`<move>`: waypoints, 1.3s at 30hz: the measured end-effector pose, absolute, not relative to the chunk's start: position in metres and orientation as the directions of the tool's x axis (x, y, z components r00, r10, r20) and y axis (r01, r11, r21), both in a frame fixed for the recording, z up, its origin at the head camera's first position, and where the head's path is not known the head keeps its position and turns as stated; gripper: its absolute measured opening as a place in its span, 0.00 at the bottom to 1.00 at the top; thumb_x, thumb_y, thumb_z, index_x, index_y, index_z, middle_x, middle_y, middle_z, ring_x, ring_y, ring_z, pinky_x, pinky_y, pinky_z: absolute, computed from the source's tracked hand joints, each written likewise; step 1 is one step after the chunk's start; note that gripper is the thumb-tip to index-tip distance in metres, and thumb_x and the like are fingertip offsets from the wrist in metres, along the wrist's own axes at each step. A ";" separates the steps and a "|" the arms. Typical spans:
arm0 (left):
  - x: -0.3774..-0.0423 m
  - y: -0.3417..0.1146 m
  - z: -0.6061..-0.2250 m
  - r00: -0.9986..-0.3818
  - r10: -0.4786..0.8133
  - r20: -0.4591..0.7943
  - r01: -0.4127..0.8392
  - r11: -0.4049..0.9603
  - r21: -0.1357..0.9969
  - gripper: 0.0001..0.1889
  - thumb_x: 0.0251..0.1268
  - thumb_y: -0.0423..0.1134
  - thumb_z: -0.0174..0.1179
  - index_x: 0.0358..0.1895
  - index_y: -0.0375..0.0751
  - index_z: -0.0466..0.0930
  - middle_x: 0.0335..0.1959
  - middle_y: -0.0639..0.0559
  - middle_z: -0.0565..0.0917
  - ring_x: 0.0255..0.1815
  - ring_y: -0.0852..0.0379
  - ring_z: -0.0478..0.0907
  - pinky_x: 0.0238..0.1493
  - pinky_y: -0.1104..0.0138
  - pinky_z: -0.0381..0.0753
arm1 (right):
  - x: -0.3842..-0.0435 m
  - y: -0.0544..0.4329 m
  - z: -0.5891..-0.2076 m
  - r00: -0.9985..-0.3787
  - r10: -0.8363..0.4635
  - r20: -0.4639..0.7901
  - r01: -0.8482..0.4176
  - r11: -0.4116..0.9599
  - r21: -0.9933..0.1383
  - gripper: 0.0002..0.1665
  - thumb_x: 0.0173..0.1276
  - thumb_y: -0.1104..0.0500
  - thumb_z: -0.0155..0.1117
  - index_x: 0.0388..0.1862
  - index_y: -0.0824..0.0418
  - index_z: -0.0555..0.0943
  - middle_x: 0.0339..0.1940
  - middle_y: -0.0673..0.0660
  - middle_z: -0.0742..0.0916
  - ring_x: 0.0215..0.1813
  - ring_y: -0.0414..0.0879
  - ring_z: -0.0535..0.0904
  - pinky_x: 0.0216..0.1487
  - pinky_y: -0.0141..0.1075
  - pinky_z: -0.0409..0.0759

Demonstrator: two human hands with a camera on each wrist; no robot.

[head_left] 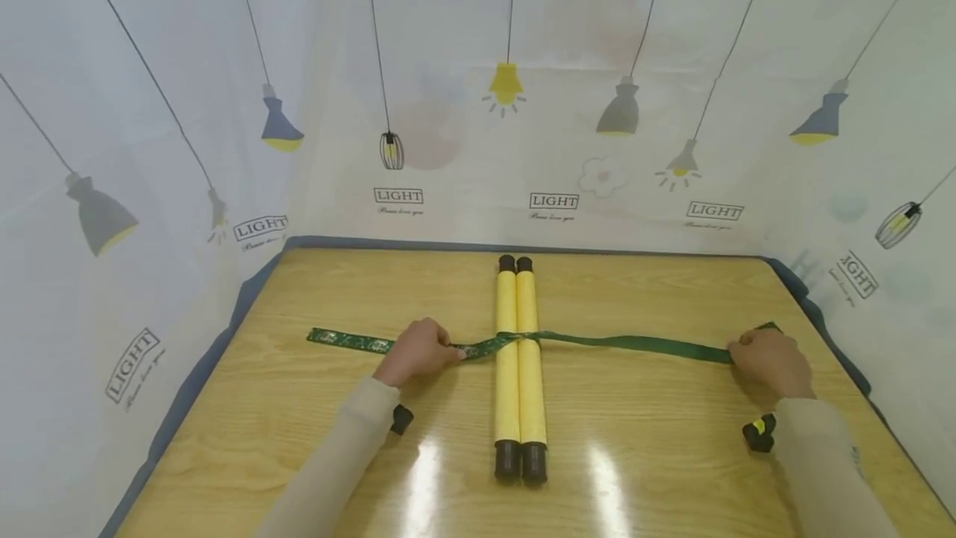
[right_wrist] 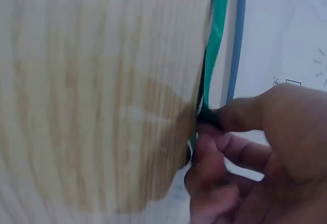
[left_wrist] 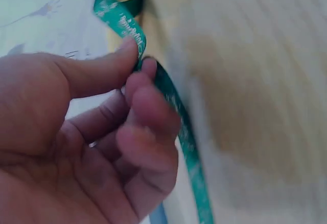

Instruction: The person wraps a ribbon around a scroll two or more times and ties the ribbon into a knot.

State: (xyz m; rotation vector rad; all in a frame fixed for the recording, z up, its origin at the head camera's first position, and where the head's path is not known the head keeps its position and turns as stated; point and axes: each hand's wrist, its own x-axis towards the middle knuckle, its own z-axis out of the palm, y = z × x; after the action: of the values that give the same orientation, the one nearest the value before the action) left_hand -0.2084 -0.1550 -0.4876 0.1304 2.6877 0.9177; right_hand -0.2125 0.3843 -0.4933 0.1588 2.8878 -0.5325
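Note:
Two yellow rods (head_left: 518,388) with black end caps lie side by side on the table, pointing away from me. A green printed ribbon (head_left: 635,344) wraps round their middle and crosses on top. My left hand (head_left: 420,351) pinches the ribbon left of the rods between thumb and fingers, and its patterned tail runs on to the left. Far to the right, my right hand (head_left: 773,358) pinches the plain green side near its end. In the left wrist view the ribbon (left_wrist: 189,147) hangs past the fingertips. The right wrist view shows the ribbon (right_wrist: 218,35) leading into the thumb's grip.
The wooden table (head_left: 635,289) has a blue-grey edge along a white wall sheet (head_left: 478,148) printed with lamps. Dark straps sit at both wrists, the right one (head_left: 759,432) with a yellow mark.

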 end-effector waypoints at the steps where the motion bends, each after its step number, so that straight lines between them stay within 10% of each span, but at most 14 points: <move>1: -0.208 -0.156 -0.485 -0.947 0.200 -0.251 -0.005 0.772 0.636 0.29 0.71 0.47 0.66 0.13 0.49 0.62 0.11 0.58 0.58 0.14 0.61 0.54 0.19 0.69 0.57 | -0.211 0.385 -0.495 -0.981 0.075 -0.181 0.138 0.919 -0.369 0.30 0.78 0.48 0.49 0.53 0.76 0.80 0.53 0.79 0.83 0.44 0.72 0.82 0.34 0.53 0.81; 12: -0.212 -0.164 -0.455 -0.845 0.476 -0.244 0.134 0.630 0.765 0.18 0.82 0.42 0.51 0.41 0.29 0.81 0.18 0.53 0.76 0.17 0.57 0.69 0.29 0.56 0.79 | -0.217 0.364 -0.494 -0.997 0.056 -0.048 0.074 0.795 -0.602 0.33 0.81 0.48 0.46 0.69 0.74 0.70 0.65 0.80 0.77 0.62 0.74 0.76 0.54 0.60 0.79; 30: -0.213 -0.142 -0.447 -0.788 0.592 -0.170 0.120 0.418 0.900 0.16 0.83 0.42 0.50 0.34 0.36 0.76 0.21 0.51 0.74 0.20 0.54 0.67 0.27 0.58 0.73 | -0.232 0.283 -0.461 -0.991 -0.132 -0.039 -0.053 0.625 -0.779 0.26 0.84 0.50 0.50 0.73 0.60 0.72 0.61 0.65 0.86 0.53 0.42 0.85 0.59 0.46 0.81; 39: -0.213 -0.133 -0.452 -0.783 0.598 -0.170 0.071 0.358 0.931 0.15 0.84 0.41 0.49 0.33 0.40 0.74 0.22 0.53 0.71 0.22 0.56 0.67 0.29 0.57 0.69 | -0.245 0.251 -0.459 -0.975 -0.223 -0.011 -0.121 0.569 -0.813 0.22 0.83 0.57 0.52 0.70 0.64 0.74 0.58 0.67 0.87 0.54 0.51 0.87 0.50 0.31 0.81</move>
State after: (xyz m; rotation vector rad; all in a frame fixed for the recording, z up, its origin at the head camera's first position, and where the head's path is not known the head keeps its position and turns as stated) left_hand -0.2131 -0.1332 -0.4522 0.5806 2.1356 1.4289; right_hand -0.2450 0.2507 -0.4592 -0.2948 2.6822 -1.3772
